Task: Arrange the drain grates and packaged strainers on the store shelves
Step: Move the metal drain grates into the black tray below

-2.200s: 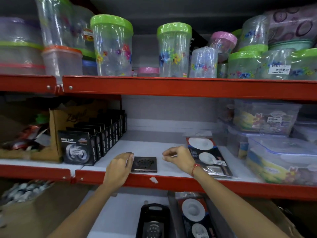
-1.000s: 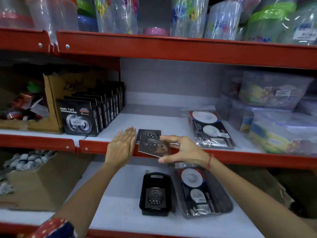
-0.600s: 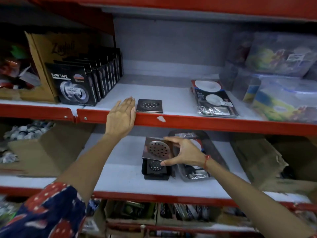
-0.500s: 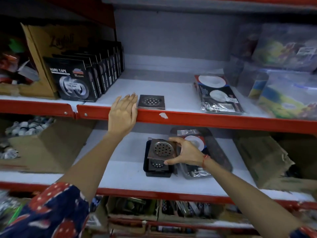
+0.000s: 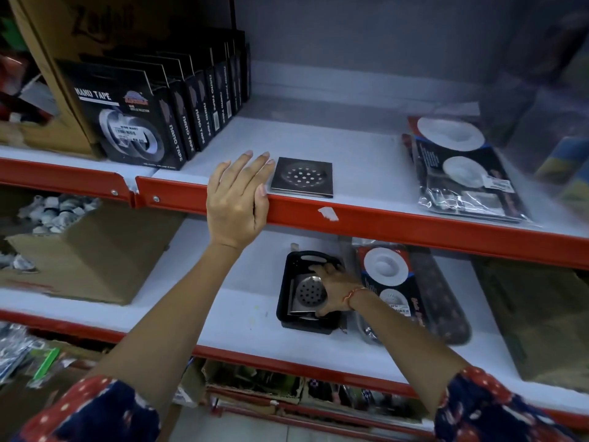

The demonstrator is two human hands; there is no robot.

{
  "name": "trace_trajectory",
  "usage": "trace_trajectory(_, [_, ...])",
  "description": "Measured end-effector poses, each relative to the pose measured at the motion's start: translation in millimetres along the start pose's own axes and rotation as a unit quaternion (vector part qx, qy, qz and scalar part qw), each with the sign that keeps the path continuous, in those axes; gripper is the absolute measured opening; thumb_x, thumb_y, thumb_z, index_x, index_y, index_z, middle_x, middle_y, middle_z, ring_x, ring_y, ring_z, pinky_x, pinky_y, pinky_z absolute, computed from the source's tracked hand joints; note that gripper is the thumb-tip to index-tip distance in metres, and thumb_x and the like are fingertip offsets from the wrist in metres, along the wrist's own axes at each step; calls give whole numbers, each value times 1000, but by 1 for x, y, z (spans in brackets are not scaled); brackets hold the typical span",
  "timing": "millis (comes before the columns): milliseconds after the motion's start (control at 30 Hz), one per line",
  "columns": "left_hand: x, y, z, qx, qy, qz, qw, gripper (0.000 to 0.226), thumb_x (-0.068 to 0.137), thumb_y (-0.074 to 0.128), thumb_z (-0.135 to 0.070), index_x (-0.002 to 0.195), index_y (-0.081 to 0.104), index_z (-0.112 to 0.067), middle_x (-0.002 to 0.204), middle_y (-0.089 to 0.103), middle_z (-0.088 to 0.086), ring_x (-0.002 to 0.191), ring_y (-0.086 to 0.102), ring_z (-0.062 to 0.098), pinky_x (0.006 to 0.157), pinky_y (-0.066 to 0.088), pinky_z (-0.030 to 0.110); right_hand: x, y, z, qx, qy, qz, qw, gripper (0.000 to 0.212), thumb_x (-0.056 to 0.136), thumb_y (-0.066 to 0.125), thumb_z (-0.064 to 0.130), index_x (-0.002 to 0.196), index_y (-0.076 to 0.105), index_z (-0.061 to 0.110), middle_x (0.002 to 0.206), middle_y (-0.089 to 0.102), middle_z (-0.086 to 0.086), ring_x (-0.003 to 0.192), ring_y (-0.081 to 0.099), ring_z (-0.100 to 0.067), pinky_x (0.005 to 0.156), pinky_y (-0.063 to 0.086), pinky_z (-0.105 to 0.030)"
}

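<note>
A square steel drain grate [image 5: 302, 177] lies flat at the front of the upper shelf [image 5: 366, 218]. My left hand [image 5: 237, 199] rests flat on that shelf's red edge, fingertips touching the grate's left side. On the lower shelf [image 5: 223, 317] a black tray [image 5: 288, 301] holds stacked drain grates [image 5: 307, 293]. My right hand [image 5: 334, 288] grips the top grate inside the tray. A packaged strainer [image 5: 392, 275] lies in a clear pack right of the tray. Another strainer pack [image 5: 462, 167] lies on the upper shelf at right.
Black nano tape boxes [image 5: 127, 116] stand in a row at upper left beside a cardboard box [image 5: 51, 68]. A brown carton [image 5: 92, 253] sits on the lower shelf left, another carton [image 5: 541, 320] at right. Clear plastic containers [image 5: 557, 122] fill the upper right.
My right hand carried a grate from the upper shelf down to the lower shelf and now holds it inside the black tray. My left hand stayed on the upper shelf edge.
</note>
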State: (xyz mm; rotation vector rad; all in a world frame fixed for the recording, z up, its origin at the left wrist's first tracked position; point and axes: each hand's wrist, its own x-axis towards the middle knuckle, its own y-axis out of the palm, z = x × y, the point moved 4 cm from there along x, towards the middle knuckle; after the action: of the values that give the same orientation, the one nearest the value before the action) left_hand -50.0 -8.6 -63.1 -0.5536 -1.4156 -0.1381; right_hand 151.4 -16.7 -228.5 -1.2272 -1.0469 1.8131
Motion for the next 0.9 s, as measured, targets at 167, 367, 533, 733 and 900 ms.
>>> trace_trajectory(167, [-1, 3, 1, 3, 3, -8, 1000, 46, 97, 29, -18, 120, 68, -13, 126, 68, 1, 124, 59, 20, 106, 38, 37, 30, 23, -15, -46, -8, 21, 999, 114, 56, 79, 53, 147, 16, 26, 143, 40, -12, 134, 39, -31, 120, 16, -43])
trace_trajectory(367, [-2, 4, 2, 2, 3, -9, 1000, 45, 97, 29, -18, 120, 68, -13, 126, 68, 1, 124, 59, 20, 107, 38, 39, 36, 30, -15, -79, -30, 12, 996, 118, 59, 78, 56, 151, 11, 25, 149, 37, -12, 140, 32, -27, 123, 4, -43])
trace_trajectory(533, [-3, 4, 2, 7, 0, -1, 1000, 46, 98, 28, -19, 122, 67, -13, 126, 68, 1, 125, 58, 19, 109, 36, 38, 38, 32, -13, -90, -36, 12, 995, 117, 60, 78, 52, 151, 11, 23, 150, 38, -11, 139, 35, -27, 121, 5, -44])
trace_trajectory(733, [-2, 4, 3, 11, -2, 6, 1000, 47, 97, 27, -19, 125, 64, -14, 128, 66, 0, 126, 57, 18, 110, 35, 37, 29, 31, -10, -83, -33, -1, 996, 120, 64, 77, 52, 153, 2, 22, 156, 24, -11, 146, 21, -28, 123, 0, -43])
trace_trajectory(900, [-2, 3, 2, 6, -8, 13, 1000, 46, 98, 27, -18, 127, 63, -13, 129, 66, 1, 127, 56, 18, 113, 33, 39, -3, 3, 9, -34, -63, -72, 995, 100, 73, 71, 47, 152, 14, 21, 153, 33, -7, 139, 33, -26, 115, 28, -37])
